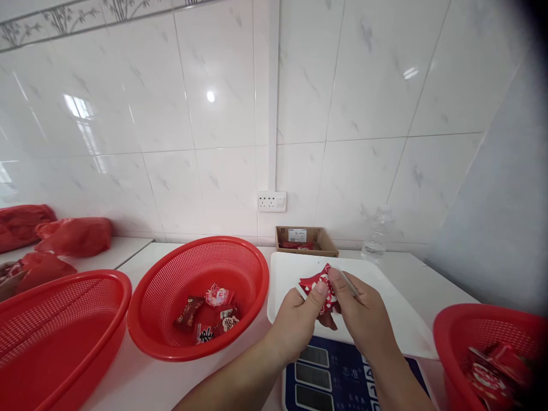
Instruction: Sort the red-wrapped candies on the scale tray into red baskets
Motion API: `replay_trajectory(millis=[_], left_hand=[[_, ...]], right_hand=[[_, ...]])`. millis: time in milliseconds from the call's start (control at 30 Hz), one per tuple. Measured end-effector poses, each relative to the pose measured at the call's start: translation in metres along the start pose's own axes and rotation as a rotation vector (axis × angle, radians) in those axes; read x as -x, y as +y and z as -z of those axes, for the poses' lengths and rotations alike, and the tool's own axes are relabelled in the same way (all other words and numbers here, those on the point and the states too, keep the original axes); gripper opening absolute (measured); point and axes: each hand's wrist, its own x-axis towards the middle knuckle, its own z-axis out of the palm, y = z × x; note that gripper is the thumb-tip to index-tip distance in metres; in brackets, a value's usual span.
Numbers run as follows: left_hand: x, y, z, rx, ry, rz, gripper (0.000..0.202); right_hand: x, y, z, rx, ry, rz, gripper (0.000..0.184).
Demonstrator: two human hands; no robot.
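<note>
Above the white pan (295,279) of a digital scale, I hold a small red wrapped packet (314,281) with white patterns between both hands. My left hand (295,325) is closed on its near left side, thumb on top. My right hand (366,314) pinches its right side, and a thin pale edge (350,283) shows between those fingers; what it belongs to I cannot tell. A dark red-brown wrapper corner (327,319) hangs below the packet, partly hidden by my hands. Under my wrists lies the scale's blue keypad panel (349,374).
Left of the scale, a red basket (148,285) holds several wrapped packets (214,314). Another red basket (107,279) stands farther left, near red bags (77,235) and a person's hand (9,282). A packet-filled basket (454,319) stands right. Behind are a cardboard box (327,242) and clear bottle (377,237).
</note>
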Motion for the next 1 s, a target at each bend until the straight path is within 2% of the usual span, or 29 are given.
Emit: replay_trajectory(millis=[167,300,400,533,633,700,800,933,1000], left_hand=[[-0.002,-0.003,0.001,-0.003,-0.009,-0.035,0.046],[-0.001,-0.001,0.001,-0.006,-0.03,-0.041,0.045],[0.0,0.003,0.001,-0.022,-0.03,-0.022,0.048],[0.0,0.003,0.0,-0.061,0.015,0.017,0.048],[-0.002,0.001,0.003,-0.069,0.127,-0.054,0.037],[-0.003,0.001,0.005,-0.054,0.205,-0.104,0.031],[-0.004,0.004,0.009,-0.048,0.274,-0.136,0.027],[-0.001,0.012,0.01,-0.071,0.299,-0.15,0.025],[0.001,0.016,0.011,-0.053,0.279,-0.16,0.024]], right_hand=[[0.0,-0.003,0.001,-0.026,0.009,0.02,0.049],[0.002,-0.006,0.001,-0.124,-0.031,-0.025,0.048],[0.001,-0.002,0.0,-0.087,-0.038,-0.039,0.048],[-0.005,0.006,0.002,0.085,0.017,0.016,0.051],[-0.009,0.009,0.007,0.221,0.087,0.04,0.051],[-0.012,0.011,0.011,0.316,0.088,0.008,0.051],[-0.017,0.016,0.02,0.547,0.025,-0.095,0.052],[-0.023,0.024,0.027,0.816,-0.027,-0.235,0.043],[-0.023,0.029,0.026,0.836,0.003,-0.216,0.034]])
